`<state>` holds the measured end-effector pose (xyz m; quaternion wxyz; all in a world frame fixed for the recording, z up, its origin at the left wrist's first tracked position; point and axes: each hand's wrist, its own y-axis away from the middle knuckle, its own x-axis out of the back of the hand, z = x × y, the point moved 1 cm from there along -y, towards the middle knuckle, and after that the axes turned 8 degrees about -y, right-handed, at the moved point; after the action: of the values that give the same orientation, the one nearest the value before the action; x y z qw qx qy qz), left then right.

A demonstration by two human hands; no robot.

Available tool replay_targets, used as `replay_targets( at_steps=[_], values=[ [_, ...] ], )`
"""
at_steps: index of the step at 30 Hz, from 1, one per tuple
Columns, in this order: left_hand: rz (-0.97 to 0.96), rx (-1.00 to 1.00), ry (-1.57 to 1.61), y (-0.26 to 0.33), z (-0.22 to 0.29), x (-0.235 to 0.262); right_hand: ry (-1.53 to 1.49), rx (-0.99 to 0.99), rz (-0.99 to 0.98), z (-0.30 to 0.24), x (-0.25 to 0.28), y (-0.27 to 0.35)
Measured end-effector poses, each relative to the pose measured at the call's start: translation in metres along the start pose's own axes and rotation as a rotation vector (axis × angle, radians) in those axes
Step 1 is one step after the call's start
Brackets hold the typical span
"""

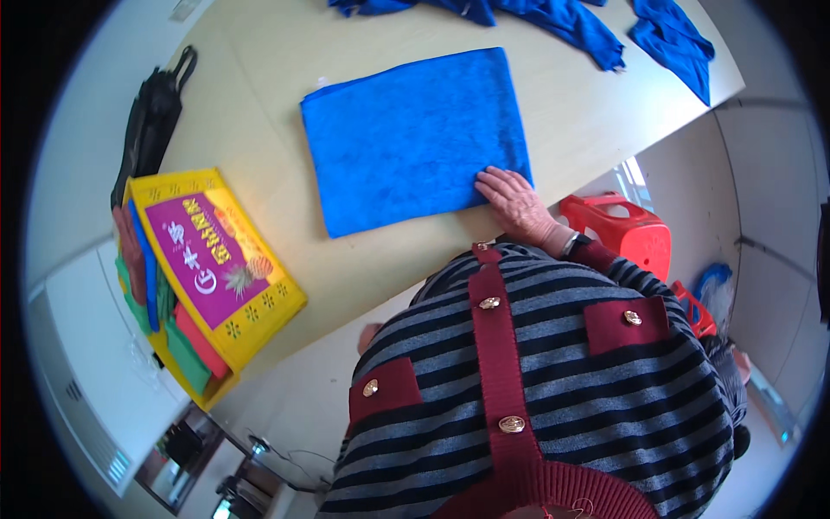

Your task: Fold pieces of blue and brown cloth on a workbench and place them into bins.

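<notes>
Blue folded cloth (415, 138) lies flat on the pale wooden table (259, 104), its long edges running slantwise across the top, its near right corner close to the table's edge.

Nearest the camera, the person's own striped cardigan (536, 389) with dark red bands and metal buttons fills the lower frame and hides the table edge beneath it. A small part of the left hand (370, 336) shows at the cardigan's left side, by the table edge; whether its fingers are spread or curled cannot be told.

The right hand (516, 201) rests palm down on the cloth's near right corner, fingers extended and slightly spread, gripping nothing.

To the left, a yellow bag (212, 277) with a purple panel sits at the table edge, with coloured cloths inside it in red, green and blue. Beyond it a black bag (151, 121) lies on the table.

To the right, off the table, stand red plastic stools (618, 229).

At the far edge, loose blue garments (571, 22) lie crumpled, well apart from the folded cloth.
</notes>
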<state>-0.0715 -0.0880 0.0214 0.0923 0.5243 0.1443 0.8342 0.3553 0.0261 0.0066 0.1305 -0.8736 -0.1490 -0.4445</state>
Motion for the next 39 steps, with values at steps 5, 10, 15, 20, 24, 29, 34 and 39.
replay_targets(
  at_steps=[5,10,15,20,24,29,34,39],
  values=[
    [-0.078,0.134,-0.107,0.043,-0.028,-0.001,0.015,-0.002,0.032,-0.003,-0.007,-0.003],
    [-0.187,0.209,-0.202,0.060,-0.047,-0.009,-0.021,-0.032,0.075,-0.009,-0.007,-0.007],
    [-0.288,0.234,-0.314,0.044,-0.060,-0.007,-0.069,-0.065,0.114,-0.015,-0.001,-0.020],
    [-0.030,0.012,-0.005,-0.038,0.005,0.037,-0.225,-0.211,0.133,-0.002,0.007,-0.058],
    [0.421,-0.479,-0.065,-0.156,0.105,0.048,0.078,-0.055,0.212,-0.023,-0.013,-0.100],
    [0.326,-0.552,-0.474,-0.216,0.120,0.015,0.109,-0.012,0.062,-0.028,-0.025,-0.084],
    [0.324,-0.493,-0.531,-0.216,0.108,0.006,0.123,-0.248,0.087,0.020,0.005,-0.025],
    [0.278,-0.453,-0.545,-0.218,0.124,0.018,0.160,-0.407,0.141,0.050,0.027,-0.023]
  ],
)
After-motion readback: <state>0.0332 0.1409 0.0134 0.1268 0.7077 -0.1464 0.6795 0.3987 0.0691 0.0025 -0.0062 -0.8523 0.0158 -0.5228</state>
